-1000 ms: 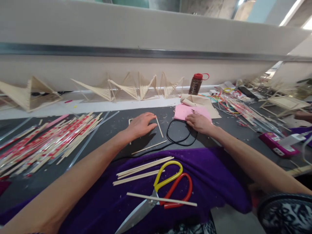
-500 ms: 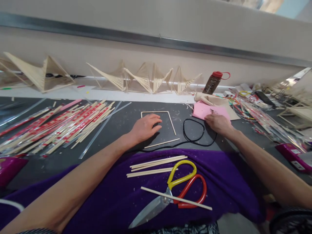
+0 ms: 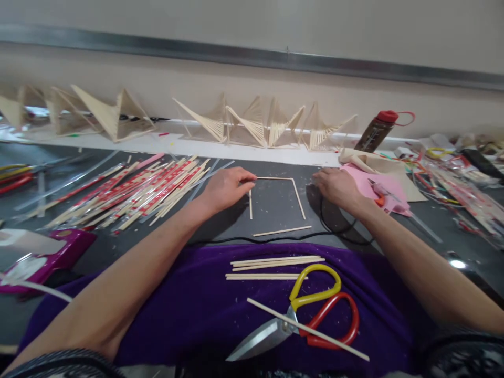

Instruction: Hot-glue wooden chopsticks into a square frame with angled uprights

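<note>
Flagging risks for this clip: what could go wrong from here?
The left hand, fingertips at a corner of the three-stick outline, might nudge it askew. The black cord beside the front stick could shift it if tugged. The scissors could slide if the purple cloth moves.

I see the left hand [image 3: 229,188] at a corner of the stick frame [image 3: 274,178], perhaps touching it, and the right hand [image 3: 334,185] beside the pink sheet [image 3: 359,178].
</note>
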A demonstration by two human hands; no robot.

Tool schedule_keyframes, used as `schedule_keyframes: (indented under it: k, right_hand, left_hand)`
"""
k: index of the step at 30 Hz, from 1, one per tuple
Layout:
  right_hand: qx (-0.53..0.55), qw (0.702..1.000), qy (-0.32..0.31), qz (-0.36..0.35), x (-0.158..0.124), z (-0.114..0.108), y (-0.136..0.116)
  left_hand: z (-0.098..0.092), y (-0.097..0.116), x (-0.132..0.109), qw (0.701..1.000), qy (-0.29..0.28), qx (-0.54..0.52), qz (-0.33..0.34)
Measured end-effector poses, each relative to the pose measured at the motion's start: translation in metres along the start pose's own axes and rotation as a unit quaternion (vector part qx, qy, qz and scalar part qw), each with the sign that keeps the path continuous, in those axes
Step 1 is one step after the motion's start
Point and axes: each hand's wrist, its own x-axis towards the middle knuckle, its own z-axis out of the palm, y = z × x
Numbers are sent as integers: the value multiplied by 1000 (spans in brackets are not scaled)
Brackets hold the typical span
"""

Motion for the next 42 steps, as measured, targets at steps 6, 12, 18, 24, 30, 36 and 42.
schedule_keyframes:
  k: [6, 12, 18, 24, 30, 36, 42]
  right_hand:
    - [177, 978, 0, -114, 3, -9, -61]
    - [96, 970, -46, -217, 5, -6, -105]
    - [-4, 961, -61, -272, 0, -16, -115]
    - [-11, 952, -50, -301, 3, -25, -134]
    - [8, 998, -38, -52, 27, -28, -79]
    - [-42, 990, 14, 136, 13, -31, 19]
    - [119, 986, 39, 108, -24, -23, 0]
  left_hand:
    - [8, -19, -25, 996, -60, -23, -57]
    - [21, -13, -29, 997, -70, -19, -26]
    - [25, -17, -26, 998, -43, -33, -18]
    - [27, -20, -27, 999, -28, -41, -4]
    - [23, -16, -28, 999, -21, -31, -4]
    - [23, 2, -31, 998, -43, -22, 33]
    - [19, 31, -43, 986, -147, -3, 77]
